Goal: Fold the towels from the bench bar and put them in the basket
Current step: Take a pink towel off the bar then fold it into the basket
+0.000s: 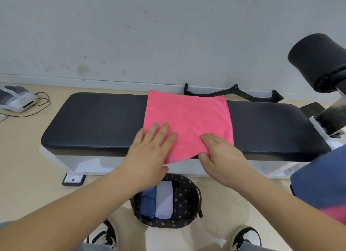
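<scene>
A pink towel (189, 119) lies spread flat across the middle of the black padded bench (93, 123), its near edge hanging over the bench front. My left hand (149, 149) rests flat, fingers apart, on the towel's near left corner. My right hand (222, 155) pinches the towel's near edge a little right of the middle. On the floor below, a dark patterned basket (187, 198) holds a folded blue towel (148, 202) and a folded pale grey towel (164, 200) side by side. At the right edge hang a blue towel (322, 179) and a pink one (335, 215).
A black foam roller (318, 61) on the bench frame stands at the upper right. A black cable handle (234, 93) lies on the floor behind the bench by the wall. A white device with a cord (18, 101) sits at far left. My shoes (104, 235) flank the basket.
</scene>
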A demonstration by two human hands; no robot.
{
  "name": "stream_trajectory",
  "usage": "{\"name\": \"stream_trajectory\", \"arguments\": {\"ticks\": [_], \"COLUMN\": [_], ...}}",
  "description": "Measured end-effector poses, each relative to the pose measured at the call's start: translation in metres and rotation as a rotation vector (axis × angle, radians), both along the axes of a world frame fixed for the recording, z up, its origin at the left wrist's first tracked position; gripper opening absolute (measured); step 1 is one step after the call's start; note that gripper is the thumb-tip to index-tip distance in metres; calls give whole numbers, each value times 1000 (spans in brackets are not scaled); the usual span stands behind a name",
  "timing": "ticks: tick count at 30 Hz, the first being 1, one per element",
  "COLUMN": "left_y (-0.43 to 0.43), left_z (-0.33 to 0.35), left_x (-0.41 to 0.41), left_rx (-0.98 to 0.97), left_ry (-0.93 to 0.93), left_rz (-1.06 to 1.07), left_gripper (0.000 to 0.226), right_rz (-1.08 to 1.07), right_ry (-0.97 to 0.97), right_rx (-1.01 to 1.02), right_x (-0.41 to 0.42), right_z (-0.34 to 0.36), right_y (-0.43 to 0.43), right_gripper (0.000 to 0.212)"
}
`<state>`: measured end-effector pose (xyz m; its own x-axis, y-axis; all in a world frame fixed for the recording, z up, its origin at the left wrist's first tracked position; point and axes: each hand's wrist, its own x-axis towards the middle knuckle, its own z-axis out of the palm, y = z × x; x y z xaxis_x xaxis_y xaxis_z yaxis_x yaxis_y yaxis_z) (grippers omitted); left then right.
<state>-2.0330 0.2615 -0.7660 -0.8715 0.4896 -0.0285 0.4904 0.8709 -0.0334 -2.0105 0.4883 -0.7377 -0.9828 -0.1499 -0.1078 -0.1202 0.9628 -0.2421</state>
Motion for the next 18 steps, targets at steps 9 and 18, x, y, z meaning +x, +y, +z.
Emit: {"name": "stream_trajectory", "arguments": {"ticks": [9,18], "left_y": [4,-35], "left_z": [13,37], "left_x": [-18,-35], "left_rx": [107,243], "left_ry": [236,-180], "left_rz": [-42,114], "left_gripper": [21,40], "right_rz": [-12,-103], "right_ry": [-53,-16], "right_rx": [-114,-22], "right_x": [-4,-1], "right_z": [1,14], "right_y": [10,51], "right_gripper": [49,46]}}
